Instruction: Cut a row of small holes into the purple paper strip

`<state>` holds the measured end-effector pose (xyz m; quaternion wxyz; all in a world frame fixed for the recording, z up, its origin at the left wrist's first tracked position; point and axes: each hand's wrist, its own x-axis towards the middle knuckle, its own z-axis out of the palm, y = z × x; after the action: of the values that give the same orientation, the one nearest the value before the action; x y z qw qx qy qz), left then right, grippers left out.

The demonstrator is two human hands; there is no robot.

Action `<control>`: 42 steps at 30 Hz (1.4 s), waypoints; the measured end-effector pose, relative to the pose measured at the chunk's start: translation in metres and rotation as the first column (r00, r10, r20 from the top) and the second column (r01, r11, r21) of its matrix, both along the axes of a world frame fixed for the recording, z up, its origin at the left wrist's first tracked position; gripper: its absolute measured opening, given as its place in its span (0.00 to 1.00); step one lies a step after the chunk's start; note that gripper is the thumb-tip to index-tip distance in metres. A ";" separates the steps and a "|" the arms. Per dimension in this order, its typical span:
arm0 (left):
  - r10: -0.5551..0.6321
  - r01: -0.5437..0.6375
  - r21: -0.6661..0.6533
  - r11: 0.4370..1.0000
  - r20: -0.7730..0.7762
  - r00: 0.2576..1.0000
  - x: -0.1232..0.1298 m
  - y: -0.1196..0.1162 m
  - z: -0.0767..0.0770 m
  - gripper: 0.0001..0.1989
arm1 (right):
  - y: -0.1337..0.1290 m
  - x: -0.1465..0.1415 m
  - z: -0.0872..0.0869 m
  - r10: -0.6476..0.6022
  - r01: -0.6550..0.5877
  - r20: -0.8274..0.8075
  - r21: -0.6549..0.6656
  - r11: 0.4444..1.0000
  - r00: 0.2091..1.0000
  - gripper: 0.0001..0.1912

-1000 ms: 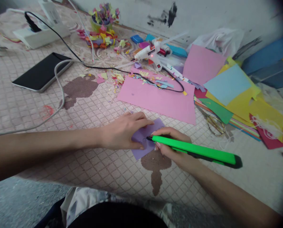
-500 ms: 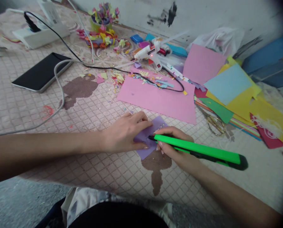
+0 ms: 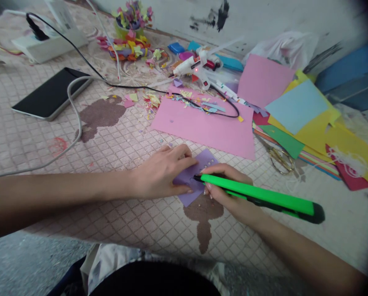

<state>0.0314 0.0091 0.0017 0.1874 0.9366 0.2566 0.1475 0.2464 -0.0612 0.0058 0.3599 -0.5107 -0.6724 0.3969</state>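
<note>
A small purple foam or paper sheet [image 3: 207, 156] lies on the quilted tablecloth, with a row of small round holes or marks near its upper right. Pressing it down is my left hand [image 3: 162, 170], fingers spread, thumb and index on either side of the bare middle. My right hand [image 3: 230, 205] is closed around a bright green utility knife [image 3: 264, 194] with black ends. The knife's dark tip meets the sheet between my two hands, by a faint curved line. Whether the blade is through the sheet is too small to tell.
Beyond my hands lies a pink sheet [image 3: 202, 131] with scraps and a black cable. A glue gun [image 3: 199, 72] stands behind it. Scissors [image 3: 279, 159] and stacked coloured sheets [image 3: 298, 107] lie right. On the left are a black tablet-like device [image 3: 51, 94] and a power strip [image 3: 48, 45].
The view has shifted slightly. The knife's rear end sits a little lower and farther right, while its tip stays at nearly the same spot. My left hand keeps its hold-down position.
</note>
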 end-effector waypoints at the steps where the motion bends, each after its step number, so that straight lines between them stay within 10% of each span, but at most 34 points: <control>1: 0.001 -0.001 -0.002 1.000 0.001 1.000 0.000 0.000 0.000 0.27 | 0.000 0.000 0.000 -0.002 0.002 0.001 0.004 1.000 1.000 0.08; 25: -0.009 0.010 -0.019 1.000 0.045 0.999 0.000 0.001 -0.002 0.29 | 0.001 -0.003 0.002 0.014 -0.023 0.105 0.086 0.996 0.994 0.08; 31: -0.071 0.110 -0.125 0.986 0.284 0.956 -0.005 0.017 -0.002 0.22 | 0.002 0.004 -0.003 0.012 -0.016 -0.120 -0.034 0.999 0.993 0.08; 36: -0.338 0.346 -0.118 0.931 0.077 0.938 -0.009 0.030 -0.002 0.37 | 0.002 0.007 -0.005 -0.004 -0.023 -0.236 -0.111 0.994 0.972 0.08; 42: -0.369 0.361 -0.109 0.926 -0.066 0.927 -0.010 0.030 -0.001 0.36 | 0.001 0.005 -0.002 0.000 -0.003 -0.108 -0.025 1.000 0.994 0.09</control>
<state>0.0219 0.0391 0.0012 0.2449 0.9634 0.0923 0.0575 0.2515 -0.0604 0.0037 0.3889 -0.4926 -0.6473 0.4325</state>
